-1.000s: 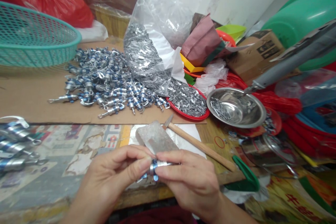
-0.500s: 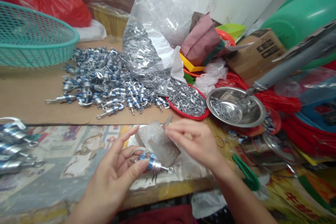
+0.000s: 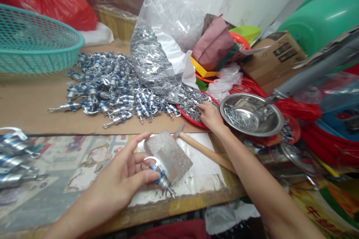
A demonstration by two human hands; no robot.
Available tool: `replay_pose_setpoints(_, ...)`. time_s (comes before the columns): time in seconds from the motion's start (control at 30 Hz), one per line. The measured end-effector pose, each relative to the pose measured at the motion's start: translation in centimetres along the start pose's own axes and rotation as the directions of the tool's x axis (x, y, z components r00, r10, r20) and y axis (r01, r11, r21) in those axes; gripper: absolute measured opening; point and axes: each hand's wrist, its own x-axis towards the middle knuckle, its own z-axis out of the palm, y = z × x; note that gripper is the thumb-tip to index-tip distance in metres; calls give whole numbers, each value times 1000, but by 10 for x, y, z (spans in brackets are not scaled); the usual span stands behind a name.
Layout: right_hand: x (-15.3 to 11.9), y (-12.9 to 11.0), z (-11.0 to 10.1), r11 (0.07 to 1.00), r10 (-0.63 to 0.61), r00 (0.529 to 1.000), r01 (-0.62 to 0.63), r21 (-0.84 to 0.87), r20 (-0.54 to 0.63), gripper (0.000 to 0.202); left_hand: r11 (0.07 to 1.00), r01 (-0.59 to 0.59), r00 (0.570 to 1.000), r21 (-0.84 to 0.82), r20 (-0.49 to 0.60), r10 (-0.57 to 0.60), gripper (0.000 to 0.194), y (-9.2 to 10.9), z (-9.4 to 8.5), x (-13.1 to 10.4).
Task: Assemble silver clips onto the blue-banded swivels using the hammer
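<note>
Between thumb and fingers, my left hand (image 3: 134,170) pinches a blue-and-silver metal fitting (image 3: 163,181) with a curved white arm and an eye at its lower tip. The fitting tilts downward over the near left edge of a grey metal block (image 3: 171,155). My right hand (image 3: 211,116) touches the small flat metal pieces (image 3: 190,101) in a red tray (image 3: 193,121). Its fingers are drawn in, the index reaching forward; anything in them is too small to make out. A wooden-handled hammer (image 3: 207,151) lies beside the block, partly behind my right forearm.
A heap of similar fittings (image 3: 103,78) lies on the cardboard, with several more at left (image 3: 17,158). Behind stand a clear bag of metal pieces (image 3: 154,58) and a turquoise basket (image 3: 36,59). Right of the tray are a steel bowl (image 3: 263,123) and a grey bar (image 3: 311,71).
My right hand has moved from beside the block up and right to the red tray, leaving the hammer lying on the table. The fitting in my left hand has tilted further down.
</note>
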Motion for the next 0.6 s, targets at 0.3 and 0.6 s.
replay_pose_setpoints(0.3,-70,-69,-29,859,-112,965,-27,512,239,18,998,1,999,-58,-53,-4,86,-5,-4,3)
replay_pose_setpoints(0.6,-109,-109,-15,800,-382,872,147,582,305,7,997,-48,995,-56,-95,42,88,-3,-1,4)
